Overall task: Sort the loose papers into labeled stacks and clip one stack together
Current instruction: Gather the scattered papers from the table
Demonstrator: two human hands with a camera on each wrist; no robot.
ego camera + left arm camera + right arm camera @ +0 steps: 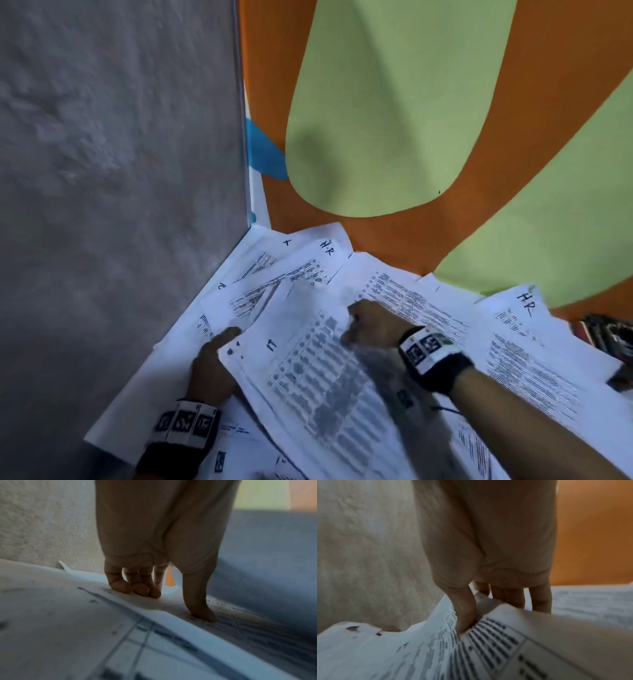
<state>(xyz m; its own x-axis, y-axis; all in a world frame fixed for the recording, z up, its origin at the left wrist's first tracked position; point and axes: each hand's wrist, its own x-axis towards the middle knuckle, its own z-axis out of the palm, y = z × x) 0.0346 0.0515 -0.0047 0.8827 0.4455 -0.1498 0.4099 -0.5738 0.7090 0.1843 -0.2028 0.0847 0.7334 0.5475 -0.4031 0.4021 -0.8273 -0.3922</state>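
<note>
A printed sheet point(308, 363) in the lower middle of the frame is held between both hands, its long side running toward the lower right, pinched by the left hand point(214, 363) and the right hand point(371, 330).

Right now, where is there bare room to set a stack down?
Bare room: the orange and green surface beyond the papers, right of the grey wall. A smaller green patch lies far right above the HR sheet. Crowded: everything near both hands, papers overlapping into the wall corner; dark objects at the right edge.
</note>
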